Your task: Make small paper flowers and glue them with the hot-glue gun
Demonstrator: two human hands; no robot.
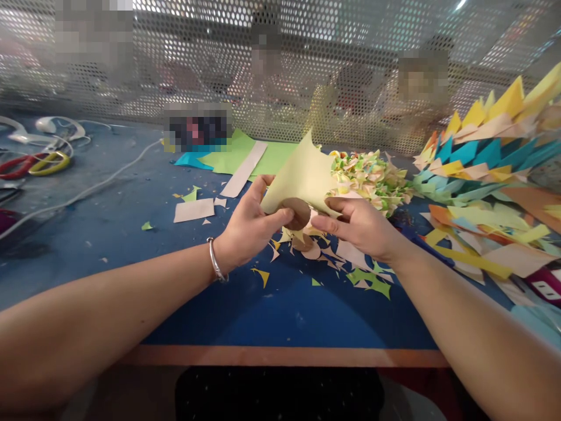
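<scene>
A pale yellow paper sheet (302, 172) with curved, cut-out edges is held up between both hands over the blue table. My left hand (252, 225) pinches its left side, the thumb resting on a round brown disc (299, 214) at the sheet's lower edge. On the right side, my right hand (357, 225) grips the lower right corner between thumb and fingers. Beneath the hands lie paper scraps (311, 248) in pink, yellow and brown. Behind my right hand is a pile of small folded paper pieces (372, 178).
Green sheets (276, 158) and a pale strip (245, 169) lie behind my left hand. A white cable (92, 190) and scissors (50, 164) are at the left. Layered pointed paper (486, 152) and loose strips (495, 245) fill the right. A perforated metal screen (298, 76) stands behind.
</scene>
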